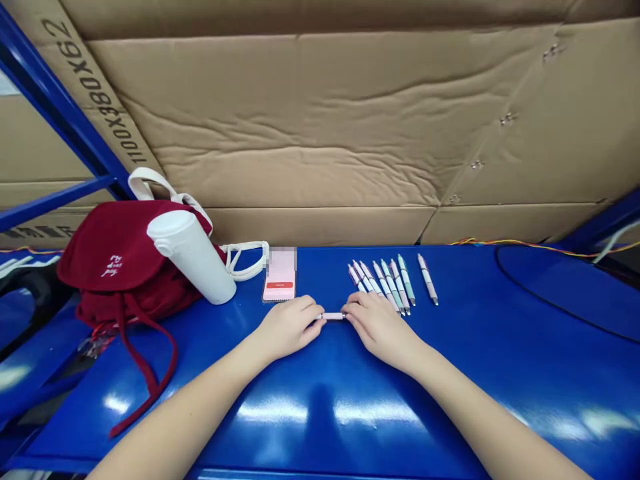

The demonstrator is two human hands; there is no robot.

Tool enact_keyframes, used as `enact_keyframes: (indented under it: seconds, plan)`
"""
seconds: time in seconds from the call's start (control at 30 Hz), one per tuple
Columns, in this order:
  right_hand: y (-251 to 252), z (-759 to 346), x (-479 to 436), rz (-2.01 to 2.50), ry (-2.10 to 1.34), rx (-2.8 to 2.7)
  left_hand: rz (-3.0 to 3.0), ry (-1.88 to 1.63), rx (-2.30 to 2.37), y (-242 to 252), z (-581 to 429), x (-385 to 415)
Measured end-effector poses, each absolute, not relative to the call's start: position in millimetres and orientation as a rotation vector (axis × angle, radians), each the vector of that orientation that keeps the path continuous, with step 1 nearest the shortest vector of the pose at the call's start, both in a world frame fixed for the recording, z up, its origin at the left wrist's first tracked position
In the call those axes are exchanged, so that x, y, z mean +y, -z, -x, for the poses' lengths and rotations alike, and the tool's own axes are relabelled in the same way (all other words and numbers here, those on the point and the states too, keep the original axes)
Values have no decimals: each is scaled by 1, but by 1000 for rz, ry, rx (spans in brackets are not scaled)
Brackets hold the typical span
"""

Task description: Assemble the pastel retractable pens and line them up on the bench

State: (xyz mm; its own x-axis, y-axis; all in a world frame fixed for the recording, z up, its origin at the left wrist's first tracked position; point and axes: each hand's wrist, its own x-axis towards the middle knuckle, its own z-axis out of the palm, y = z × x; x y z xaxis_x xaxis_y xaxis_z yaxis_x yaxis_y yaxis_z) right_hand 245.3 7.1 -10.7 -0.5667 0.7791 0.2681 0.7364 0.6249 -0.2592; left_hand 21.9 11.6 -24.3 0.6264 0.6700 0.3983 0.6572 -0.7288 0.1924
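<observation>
Between my two hands a pink pen [333, 316] lies level, just over the blue tabletop. The fingers of my left hand [291, 325] pinch its left end. At the other end, my right hand [380, 327] closes its fingertips on the pen's silver tip. Just beyond my right hand lies a row of several pastel pens [395, 283], its near left part hidden by that hand. One more pink and white pen [428, 280] lies apart to the right of the row. Past my left hand rests a phone [280, 275] with a lit pink screen.
A dark red backpack [135, 253] sits at the left, with a white bottle [193, 257] leaning against it. Its red straps [155, 373] trail over the table. Cardboard [300, 133] stands along the back. A black cable [555, 300] curves across the right side.
</observation>
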Motion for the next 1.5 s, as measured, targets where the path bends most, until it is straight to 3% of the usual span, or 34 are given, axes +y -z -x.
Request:
enact_keyframes:
  seconds: [1.17, 1.5]
  plan:
    - [5, -256, 14, 1174, -290, -2256, -2820, -646, 1258, 4, -5, 14]
    - [10, -248, 8, 1230, -367, -2242, -2500, -685, 1272, 2, -8, 12]
